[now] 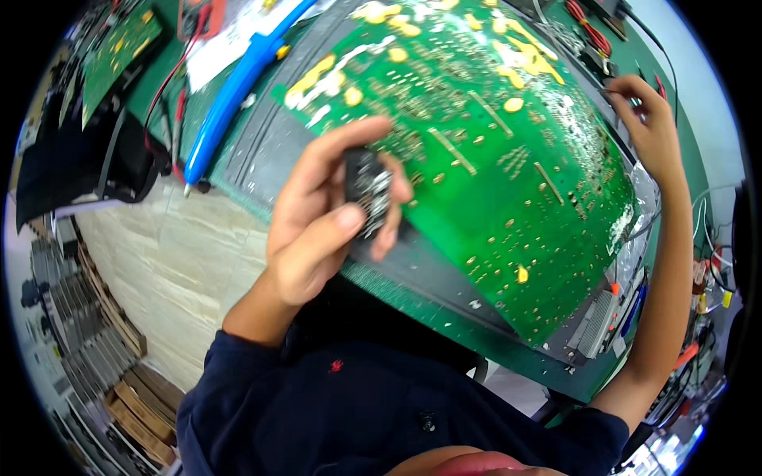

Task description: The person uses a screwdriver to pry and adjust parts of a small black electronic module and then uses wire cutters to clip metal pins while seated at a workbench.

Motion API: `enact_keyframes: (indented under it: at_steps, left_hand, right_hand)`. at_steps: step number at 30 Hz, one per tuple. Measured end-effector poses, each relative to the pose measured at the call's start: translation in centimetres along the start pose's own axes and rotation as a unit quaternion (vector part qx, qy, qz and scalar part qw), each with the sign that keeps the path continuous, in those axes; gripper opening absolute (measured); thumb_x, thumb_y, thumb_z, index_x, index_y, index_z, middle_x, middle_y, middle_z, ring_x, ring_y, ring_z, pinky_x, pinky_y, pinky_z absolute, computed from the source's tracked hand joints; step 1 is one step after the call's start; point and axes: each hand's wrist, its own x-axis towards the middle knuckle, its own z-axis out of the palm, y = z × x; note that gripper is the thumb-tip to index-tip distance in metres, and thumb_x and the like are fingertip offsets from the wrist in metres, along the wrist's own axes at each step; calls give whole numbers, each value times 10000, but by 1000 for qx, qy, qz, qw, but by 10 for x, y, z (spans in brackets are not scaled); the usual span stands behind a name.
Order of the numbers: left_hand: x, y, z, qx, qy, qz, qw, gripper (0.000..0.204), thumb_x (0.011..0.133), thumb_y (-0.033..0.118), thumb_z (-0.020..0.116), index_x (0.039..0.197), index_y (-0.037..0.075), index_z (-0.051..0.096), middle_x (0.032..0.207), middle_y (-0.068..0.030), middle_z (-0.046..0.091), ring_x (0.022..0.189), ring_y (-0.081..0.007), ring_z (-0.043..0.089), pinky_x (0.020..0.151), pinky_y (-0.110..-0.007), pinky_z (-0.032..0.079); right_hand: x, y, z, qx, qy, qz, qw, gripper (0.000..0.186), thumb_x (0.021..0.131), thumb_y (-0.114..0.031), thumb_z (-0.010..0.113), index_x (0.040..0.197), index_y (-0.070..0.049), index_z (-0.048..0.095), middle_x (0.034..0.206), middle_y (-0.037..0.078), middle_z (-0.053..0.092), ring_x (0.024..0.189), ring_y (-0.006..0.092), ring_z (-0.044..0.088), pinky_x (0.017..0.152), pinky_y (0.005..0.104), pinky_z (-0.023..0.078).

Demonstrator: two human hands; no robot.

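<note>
My left hand (pixel 305 226) is closed around a small black block-shaped component (pixel 355 182) with rows of silvery pins, its pin side turned up. It is held above the near left edge of a large green circuit board (pixel 452 246). Solder joints, yellow blobs and white residue cover the board, which lies on a grey mat (pixel 262 170). Past the board's right edge, my right hand (pixel 652 131) reaches to the far right of the bench. Its thumb and fingers are bent together near a dark object; what they hold is too small to make out.
A blue desoldering pump (pixel 238 91) lies left of the board, beside red and black test leads (pixel 178 127). Another green board (pixel 119 59) stands at far left. A finned grey heat sink (pixel 595 324) sits near the right corner; a red cable coil (pixel 589 30) lies at the back.
</note>
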Motion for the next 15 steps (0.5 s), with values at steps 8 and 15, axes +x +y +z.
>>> enact_keyframes:
  at_steps: [8, 15]
  left_hand:
    - [-4, -3, -2, 27, -54, 74, 995, 606, 875, 95, 489, 1405, -41, 229, 1074, -222, 531, 737, -210, 603, 560, -281, 504]
    - [-34, 7, 15, 23, -75, 84, 993, 609, 885, 94, 548, 1406, -18, 253, 1032, -203, 591, 770, -218, 643, 601, -285, 525]
  right_hand:
    - [-47, 4, -47, 67, 100, 65, 991, 175, 906, -117, 569, 1041, -11, 607, 891, -12, 602, 801, 58, 521, 710, 205, 419]
    - [-71, -18, -29, -102, 101, 73, 987, 227, 869, -122, 585, 1087, -91, 640, 889, 77, 659, 830, 122, 601, 737, 262, 465]
